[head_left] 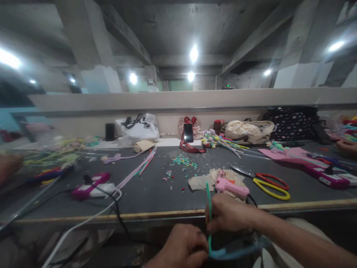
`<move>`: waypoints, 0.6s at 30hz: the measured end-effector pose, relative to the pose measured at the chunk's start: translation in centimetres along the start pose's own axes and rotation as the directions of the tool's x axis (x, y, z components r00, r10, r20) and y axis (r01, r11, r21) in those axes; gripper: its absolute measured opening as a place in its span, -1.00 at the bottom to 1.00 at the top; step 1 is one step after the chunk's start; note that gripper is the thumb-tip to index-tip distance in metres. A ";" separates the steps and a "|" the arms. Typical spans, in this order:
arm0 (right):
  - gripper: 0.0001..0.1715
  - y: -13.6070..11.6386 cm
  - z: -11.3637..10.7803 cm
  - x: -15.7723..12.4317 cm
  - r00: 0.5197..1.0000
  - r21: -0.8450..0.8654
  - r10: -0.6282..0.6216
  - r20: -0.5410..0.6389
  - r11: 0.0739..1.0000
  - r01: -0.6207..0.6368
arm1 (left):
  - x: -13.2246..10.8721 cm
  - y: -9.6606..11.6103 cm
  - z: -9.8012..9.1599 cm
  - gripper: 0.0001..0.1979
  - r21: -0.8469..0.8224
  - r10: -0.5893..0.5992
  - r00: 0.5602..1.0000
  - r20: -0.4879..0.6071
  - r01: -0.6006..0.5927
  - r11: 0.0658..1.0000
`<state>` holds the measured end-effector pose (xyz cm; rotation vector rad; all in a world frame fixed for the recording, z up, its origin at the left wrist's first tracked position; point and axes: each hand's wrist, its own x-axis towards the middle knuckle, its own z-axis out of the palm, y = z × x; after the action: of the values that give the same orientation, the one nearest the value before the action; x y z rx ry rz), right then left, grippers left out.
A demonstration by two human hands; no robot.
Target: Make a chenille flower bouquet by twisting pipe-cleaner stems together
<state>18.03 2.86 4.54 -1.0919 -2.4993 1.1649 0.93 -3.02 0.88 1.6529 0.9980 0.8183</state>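
Observation:
Below the table's front edge, my left hand (182,245) and my right hand (230,214) are close together, both with closed fingers. My right hand pinches a green fuzzy stem, probably a pipe cleaner (208,195), which stands up above the fingers. The fingertips of my left hand meet the same stem lower down. A bluish strip (237,254), blurred, runs right from its lower end under my right forearm. Just beyond my right hand, a pink glue gun (231,187) rests on crumpled paper (202,181).
Scissors (272,184) with red and yellow handles lie at right. Small coloured snippets (184,162) are scattered mid-table. Purple power strips (93,186) and cables lie at left and right. A phone (188,133), bags and stem bundles line the back. Other people's hands (347,147) show at both sides.

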 end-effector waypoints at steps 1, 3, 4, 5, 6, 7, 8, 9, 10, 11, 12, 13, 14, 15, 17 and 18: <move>-0.93 0.4 -0.3 -0.1 0.996 0.108 0.041 0.085 0.993 -0.050 | -0.2 -0.1 0.0 -0.86 -0.020 0.004 0.998 0.056 -0.003 1.000; -0.94 1.3 -0.5 -0.3 0.980 0.228 0.073 0.187 0.967 -0.116 | -0.5 -0.4 0.1 -0.87 -0.054 -0.013 0.992 0.122 0.020 0.998; -0.92 1.8 -0.4 -0.4 0.980 0.259 0.070 0.187 0.959 -0.118 | -0.5 -0.7 0.2 -0.88 -0.114 -0.052 0.993 0.109 0.064 0.991; -0.91 2.2 -0.2 -0.6 0.983 0.300 0.073 0.166 0.946 -0.121 | -0.4 -1.0 0.4 -0.90 -0.187 -0.103 0.991 0.090 0.118 0.975; -0.89 2.6 0.0 -0.7 0.989 0.339 0.079 0.126 0.933 -0.118 | -0.3 -1.3 0.6 -0.93 -0.258 -0.156 0.984 0.081 0.172 0.951; -0.87 2.9 0.2 -0.8 0.993 0.374 0.088 0.075 0.921 -0.110 | -0.1 -1.6 0.8 -0.94 -0.321 -0.199 0.977 0.073 0.212 0.923; -0.86 3.2 0.6 -0.9 0.995 0.404 0.098 0.023 0.909 -0.099 | 0.1 -1.9 1.1 -0.95 -0.378 -0.229 0.972 0.061 0.235 0.896; -0.87 3.4 0.9 -1.0 0.994 0.431 0.107 -0.026 0.898 -0.086 | 0.4 -2.2 1.3 -0.96 -0.424 -0.232 0.971 0.051 0.232 0.875; -0.88 3.6 1.3 -1.1 0.991 0.454 0.117 -0.071 0.888 -0.072 | 0.6 -2.4 1.6 -0.96 -0.462 -0.221 0.975 0.034 0.212 0.861; -0.89 3.8 1.7 -1.1 0.986 0.475 0.125 -0.107 0.878 -0.059 | 0.8 -2.6 1.7 -0.92 -0.488 -0.203 0.979 0.013 0.184 0.853; -0.89 3.9 2.1 -1.2 0.982 0.492 0.131 -0.136 0.869 -0.048 | 1.0 -2.8 1.9 -0.88 -0.501 -0.183 0.983 -0.015 0.151 0.852; -0.89 3.9 2.5 -1.3 0.977 0.508 0.136 -0.165 0.861 -0.033 | 1.2 -2.9 2.0 -0.84 -0.503 -0.170 0.985 -0.045 0.124 0.855; -0.87 3.9 2.9 -1.4 0.970 0.521 0.136 -0.201 0.853 -0.012 | 1.3 -3.1 2.0 -0.81 -0.501 -0.166 0.983 -0.075 0.106 0.859; -0.84 3.8 3.2 -1.6 0.962 0.528 0.132 -0.237 0.849 0.013 | 1.4 -3.2 2.1 -0.79 -0.498 -0.168 0.980 -0.108 0.093 0.862; -0.80 3.3 3.8 -2.0 0.944 0.497 0.106 -0.314 0.865 0.068 | 1.6 -3.3 2.1 -0.76 -0.492 -0.178 0.968 -0.177 0.070 0.868; -0.79 3.0 4.0 -2.2 0.932 0.454 0.079 -0.353 0.885 0.097 | 1.7 -3.3 2.1 -0.75 -0.492 -0.183 0.960 -0.212 0.057 0.869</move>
<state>19.46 0.27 -0.02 -1.0382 -1.8131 1.3250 2.74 -1.80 -2.81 1.0637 0.9612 1.1098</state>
